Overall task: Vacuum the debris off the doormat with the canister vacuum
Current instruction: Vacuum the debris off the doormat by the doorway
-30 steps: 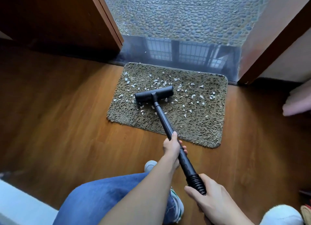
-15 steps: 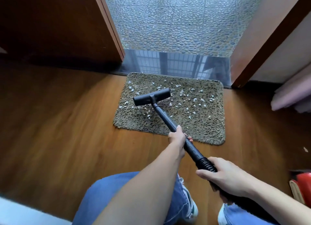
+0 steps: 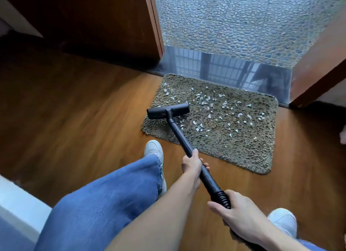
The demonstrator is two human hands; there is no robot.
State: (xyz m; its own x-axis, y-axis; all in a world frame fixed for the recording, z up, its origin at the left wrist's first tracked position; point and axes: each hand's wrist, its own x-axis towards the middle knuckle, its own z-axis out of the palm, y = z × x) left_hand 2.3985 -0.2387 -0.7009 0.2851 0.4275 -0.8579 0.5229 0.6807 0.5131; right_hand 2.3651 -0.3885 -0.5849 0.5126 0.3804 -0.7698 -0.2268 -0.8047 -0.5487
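A: Lying where, the doormat (image 3: 234, 147)?
B: Beyond both hands. The tube (image 3: 179, 134) slants far-left, its head (image 3: 167, 111) on the mat's left part.
A: Hands?
B: Nearer, the left hand (image 3: 192, 163) grips the tube; the right hand (image 3: 241, 219), the hose (image 3: 221, 197). Right of the head lie scraps (image 3: 206, 104).

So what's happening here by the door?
A person is vacuuming a doormat. The left hand grips the black wand midway; the right hand holds the ribbed hose at its end. The nozzle rests on the doormat's left side. White debris lies scattered over the middle and right, so most of the job remains.
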